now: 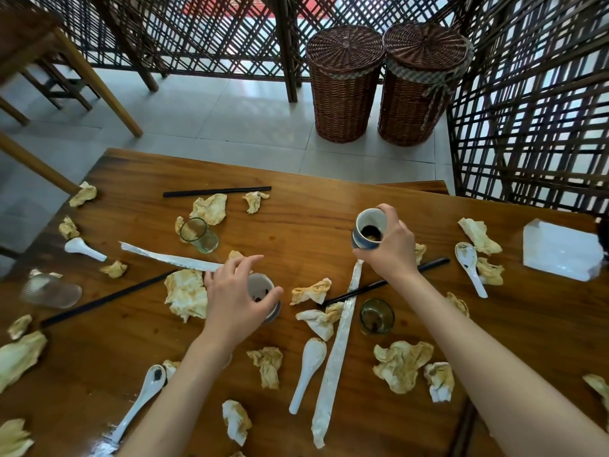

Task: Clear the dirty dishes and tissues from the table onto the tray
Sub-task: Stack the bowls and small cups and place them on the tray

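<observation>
clearly the right hand (390, 249) grips a blue-and-white ceramic cup (368, 229) by its side wall, tilted and lifted just off the bench (296, 199), while the left hand (235, 293), fingers spread, closes over a second cup (263, 296) standing among crumpled tissues (186, 293). i judge both cups stiff, breakable and maybe slick with dregs, so hold round the wall, not the rim.

The brown wooden bench (296, 209) holds crumpled tissues (186, 293), white spoons (308, 369), black chopsticks (216, 191) and glass cups (199, 235).
</observation>
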### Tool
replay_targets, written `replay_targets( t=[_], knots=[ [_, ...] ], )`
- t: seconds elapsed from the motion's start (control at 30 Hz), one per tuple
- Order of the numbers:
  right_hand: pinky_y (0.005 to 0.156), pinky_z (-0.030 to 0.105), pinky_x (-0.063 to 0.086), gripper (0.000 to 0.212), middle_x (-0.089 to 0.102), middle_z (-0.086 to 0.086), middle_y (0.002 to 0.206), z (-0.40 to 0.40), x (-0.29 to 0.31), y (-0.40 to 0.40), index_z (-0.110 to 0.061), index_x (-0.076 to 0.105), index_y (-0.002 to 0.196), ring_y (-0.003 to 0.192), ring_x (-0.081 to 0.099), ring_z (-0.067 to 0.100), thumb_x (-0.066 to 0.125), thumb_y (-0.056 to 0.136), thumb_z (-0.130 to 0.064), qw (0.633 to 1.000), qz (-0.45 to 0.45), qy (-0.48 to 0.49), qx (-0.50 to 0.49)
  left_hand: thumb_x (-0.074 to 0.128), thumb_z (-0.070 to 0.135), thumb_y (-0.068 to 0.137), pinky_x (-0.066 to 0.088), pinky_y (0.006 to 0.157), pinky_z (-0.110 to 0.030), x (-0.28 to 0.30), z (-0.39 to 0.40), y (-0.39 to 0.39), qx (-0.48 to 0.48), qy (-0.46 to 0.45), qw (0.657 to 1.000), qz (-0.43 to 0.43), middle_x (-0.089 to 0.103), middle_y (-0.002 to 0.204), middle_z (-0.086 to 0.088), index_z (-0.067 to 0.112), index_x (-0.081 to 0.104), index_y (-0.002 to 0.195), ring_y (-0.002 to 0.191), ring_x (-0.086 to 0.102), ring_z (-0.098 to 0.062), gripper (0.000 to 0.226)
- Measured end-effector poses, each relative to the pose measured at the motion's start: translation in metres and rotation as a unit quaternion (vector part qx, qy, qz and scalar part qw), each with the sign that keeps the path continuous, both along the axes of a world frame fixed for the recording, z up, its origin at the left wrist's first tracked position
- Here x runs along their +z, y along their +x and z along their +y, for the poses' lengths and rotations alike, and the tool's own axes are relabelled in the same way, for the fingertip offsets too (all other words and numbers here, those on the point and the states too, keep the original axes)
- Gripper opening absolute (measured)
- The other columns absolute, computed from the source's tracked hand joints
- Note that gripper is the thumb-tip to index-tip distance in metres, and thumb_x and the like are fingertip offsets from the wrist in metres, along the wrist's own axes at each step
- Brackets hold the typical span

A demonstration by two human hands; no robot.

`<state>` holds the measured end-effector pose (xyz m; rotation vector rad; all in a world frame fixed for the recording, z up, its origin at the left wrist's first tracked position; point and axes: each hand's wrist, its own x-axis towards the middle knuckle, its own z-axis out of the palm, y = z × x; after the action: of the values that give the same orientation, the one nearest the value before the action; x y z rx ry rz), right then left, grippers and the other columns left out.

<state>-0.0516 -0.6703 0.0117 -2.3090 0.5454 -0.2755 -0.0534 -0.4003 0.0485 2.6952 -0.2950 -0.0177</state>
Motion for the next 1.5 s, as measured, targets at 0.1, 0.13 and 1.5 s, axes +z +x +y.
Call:
replay_targets(
  t=[0.1,0.13,1.5],
  knots=[
    [0.077,0.026,0.042,0.086,0.057,0.006,0.116,0.004,0.014,-0.008,-0.023,0.039,0.132,0.098,0.048,0.014,0.086,0.061,-0.024,1.000,-0.016,-0.001,0.013,0.075,0.057,0.064,0.035,0.102,-0.044,-0.003,0.010,-0.007,0.006,-0.017,0.998,0.056,0.044,0.137,-0.001,0.026,0.036,0.140,0.124,0.039,-0.020,0.090],
    [0.077,0.026,0.042,0.085,0.057,0.006,0.115,0.005,0.018,-0.011,-0.023,0.039,0.131,0.097,0.046,0.013,0.086,0.061,-0.024,1.000,-0.021,0.000,0.020,0.079,0.056,0.060,0.037,0.100,-0.042,-0.005,0.014,-0.010,0.015,-0.032,0.996,0.080,0.039,0.141,-0.002,0.027,0.029,0.142,0.127,0.037,-0.021,0.100],
    [0.090,0.037,0.049,0.087,0.055,-0.001,0.119,0.076,0.075,-0.099,-0.023,0.040,0.131,0.108,0.051,0.019,0.088,0.058,-0.027,0.994,-0.041,0.016,-0.098,0.090,0.036,0.052,0.046,0.065,-0.026,-0.020,0.027,0.002,-0.128,-0.135,0.980,0.066,0.053,0.096,0.008,0.029,0.041,0.119,0.085,0.053,-0.016,0.084]
  ],
)
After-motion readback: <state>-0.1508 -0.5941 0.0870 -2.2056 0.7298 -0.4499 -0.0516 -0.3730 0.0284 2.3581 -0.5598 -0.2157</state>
